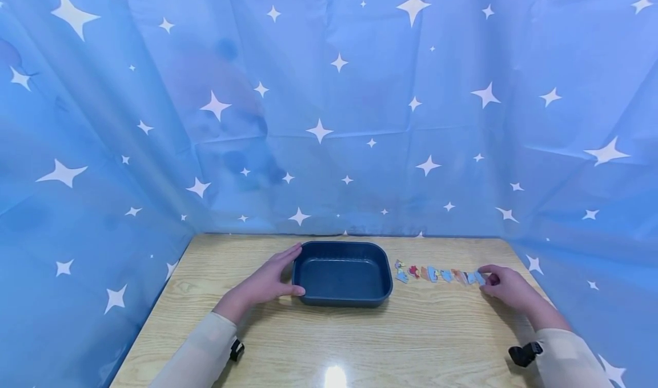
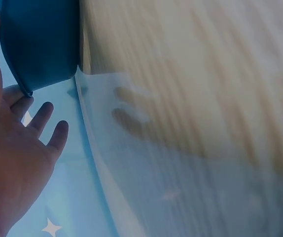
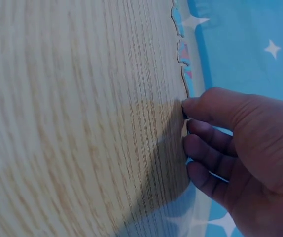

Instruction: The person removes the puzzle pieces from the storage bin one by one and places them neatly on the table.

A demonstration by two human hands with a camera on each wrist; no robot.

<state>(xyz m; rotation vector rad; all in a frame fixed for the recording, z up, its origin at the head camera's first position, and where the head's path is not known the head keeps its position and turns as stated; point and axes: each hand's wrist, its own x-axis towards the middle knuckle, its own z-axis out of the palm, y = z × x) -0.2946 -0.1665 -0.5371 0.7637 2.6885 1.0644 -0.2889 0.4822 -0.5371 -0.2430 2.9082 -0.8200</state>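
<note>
A dark blue rectangular tray [image 1: 341, 302] stands on the table. My left hand [image 1: 269, 279] spans its left end, thumb at the front corner and fingers at the back corner. The left wrist view shows fingertips against the tray wall [image 2: 40, 44], with the other fingers spread. Right of the tray lies a row of small colourful puzzle pieces [image 1: 433, 274]. At the row's right end, my right hand [image 1: 506, 288] pinches a light blue puzzle piece [image 1: 480, 278] low at the table. In the right wrist view, that hand [image 3: 250, 143] hides most of the piece.
The wood-grain table [image 1: 390, 342] carries the tray and pieces. A blue curtain with white stars [image 1: 329, 91] hangs behind the table and along both sides. Black wrist devices [image 1: 524, 354] sit at both sleeves.
</note>
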